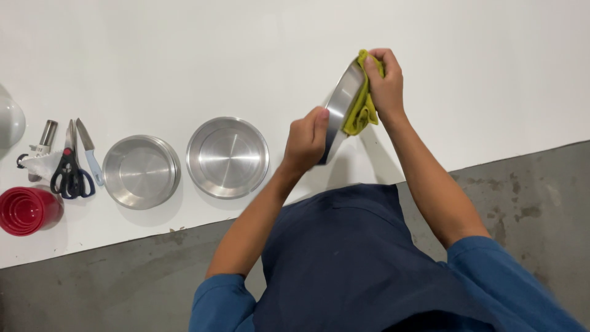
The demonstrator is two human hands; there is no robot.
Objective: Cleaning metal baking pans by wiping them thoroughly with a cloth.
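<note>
White table (153,55) surface is seen from above, edged by grey floor (92,295). A steel pan (342,104) is held tilted on edge, just right of a round steel dish (228,157), pinched at its lower rim by the left hand (305,140). A yellow-green cloth (364,101) is pressed against it by the closed right hand (386,83).

The place looked like a bare work or staging area for kitchenware: a white sheet (184,61) was spread over a rough grey concrete floor (123,289). On the sheet, steel pans (227,157), scissors (70,172) and red cups (27,211) lay in a row.
</note>
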